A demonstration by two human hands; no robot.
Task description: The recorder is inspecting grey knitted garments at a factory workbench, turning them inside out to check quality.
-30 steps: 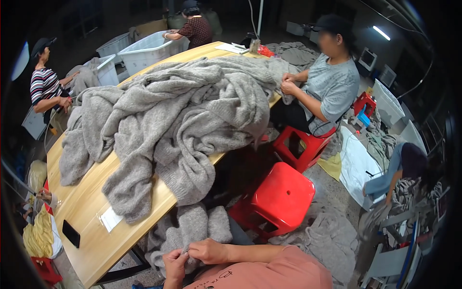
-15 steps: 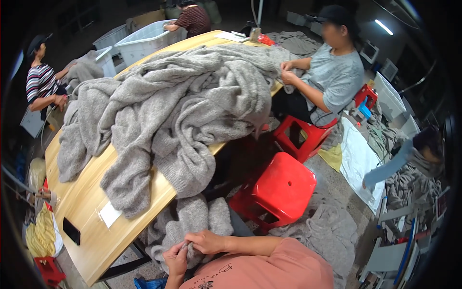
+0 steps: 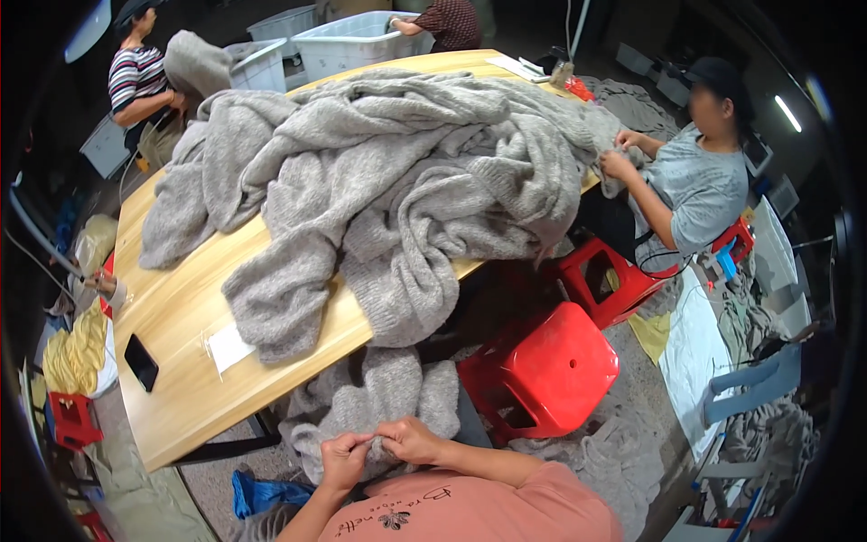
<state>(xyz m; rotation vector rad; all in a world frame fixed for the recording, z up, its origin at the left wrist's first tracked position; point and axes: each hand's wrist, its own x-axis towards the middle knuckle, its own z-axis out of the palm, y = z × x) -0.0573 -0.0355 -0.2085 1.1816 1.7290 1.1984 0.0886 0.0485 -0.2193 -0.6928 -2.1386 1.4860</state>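
Note:
A bunched grey knit garment point(image 3: 388, 397) lies across my lap, below the table's near edge. My left hand point(image 3: 345, 461) is closed, its thumb and fingertips pinching at the garment's near edge. Close against it, my right hand point(image 3: 411, 443) is also closed in a pinch, the fingertips of both hands almost meeting. The exact bit of knit between the fingers is too small to make out. A large heap of grey knit garments point(image 3: 424, 172) covers much of the wooden table point(image 3: 185, 379) in front of me.
A black phone point(image 3: 142, 363) and white paper point(image 3: 230, 348) lie on the table. Red stools point(image 3: 551, 370) stand at right, near a seated co-worker point(image 3: 700, 181) handling knit. Another co-worker point(image 3: 140, 81) stands at far left; a third is beside white tubs point(image 3: 339, 45). A blue bag point(image 3: 266, 492) lies low left.
My view has shifted, so the table and stools sit further right. My hands have drawn nearer each other at the fingertips. The far-left co-worker has lifted a grey knit bundle higher.

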